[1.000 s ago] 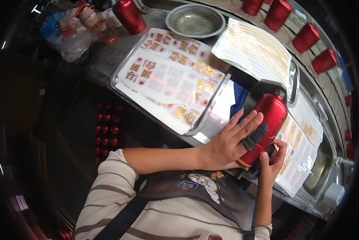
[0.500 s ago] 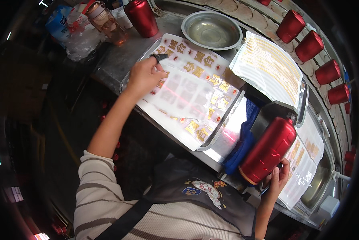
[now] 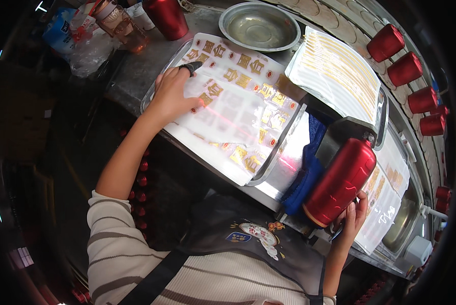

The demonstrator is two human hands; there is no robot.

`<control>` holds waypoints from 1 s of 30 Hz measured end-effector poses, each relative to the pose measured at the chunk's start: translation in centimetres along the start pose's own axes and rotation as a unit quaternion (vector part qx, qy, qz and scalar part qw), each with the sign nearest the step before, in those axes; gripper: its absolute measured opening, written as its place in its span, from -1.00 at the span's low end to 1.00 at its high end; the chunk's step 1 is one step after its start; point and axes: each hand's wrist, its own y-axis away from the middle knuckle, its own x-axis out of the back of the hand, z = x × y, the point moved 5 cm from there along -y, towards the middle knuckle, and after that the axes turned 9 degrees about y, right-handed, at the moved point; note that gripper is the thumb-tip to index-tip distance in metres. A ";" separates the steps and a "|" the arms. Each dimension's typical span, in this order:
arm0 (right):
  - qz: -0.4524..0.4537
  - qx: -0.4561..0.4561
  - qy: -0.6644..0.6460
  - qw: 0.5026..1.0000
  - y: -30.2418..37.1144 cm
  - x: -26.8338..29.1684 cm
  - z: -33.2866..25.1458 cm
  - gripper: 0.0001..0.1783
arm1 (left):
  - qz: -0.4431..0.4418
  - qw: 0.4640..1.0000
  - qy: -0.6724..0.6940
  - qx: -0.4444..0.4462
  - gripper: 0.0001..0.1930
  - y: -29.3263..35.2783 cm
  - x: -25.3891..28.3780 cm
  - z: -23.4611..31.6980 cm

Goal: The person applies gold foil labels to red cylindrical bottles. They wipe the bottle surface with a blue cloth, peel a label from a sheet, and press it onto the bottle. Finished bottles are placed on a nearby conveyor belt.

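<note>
The red bottle [image 3: 342, 180] lies aslant toward the right end of the bench [image 3: 121, 84], its neck up by a grey metal bracket [image 3: 347, 124] and its base toward the near edge. The work looks partway along: the bottle is already in position with a gold band at its base, yet the face turned upward shows no gold emblem; its underside is hidden, so what is done there cannot be told. Plenty of gold emblems lie unused on the decal sheet [image 3: 246, 79] in the metal tray [image 3: 290, 136], partly under a plain translucent sheet [image 3: 228, 112]. The left hand [image 3: 174, 91], a dark finger cot [image 3: 191, 66] on one finger, is over the tray's left edge with thumb and forefinger spread apart at the decals, grasping nothing that shows. The right hand [image 3: 351, 221] is curled beside the bottle's lower end; whether it grips the bottle or something small cannot be told. A bare strip of bench lies between the tray's right edge and the blue cloth [image 3: 312, 168], which bunches just beside the bottle. More bare bench lies past the tray's left edge. Behind the tray's far edge the metal basin [image 3: 233, 30] and gold-striped sheets [image 3: 329, 76] leave little room, and printed sheets [image 3: 383, 218] crowd the bottle's right side.
</note>
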 end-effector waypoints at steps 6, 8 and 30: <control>-0.036 0.019 -0.017 0.999 -0.2 -0.6 -0.7 -0.56 | 0.009 0.991 0.101 -0.087 -0.73 3.4 -2.3 0.5; -0.033 0.011 -0.006 0.999 -0.2 -0.5 -0.4 -0.56 | -0.027 0.990 0.119 -0.073 -0.75 3.7 -2.8 -0.3; -0.036 0.015 -0.015 0.999 -0.2 -0.3 -0.1 -0.58 | 0.060 0.992 0.034 -0.102 -0.70 -3.0 -1.6 -2.0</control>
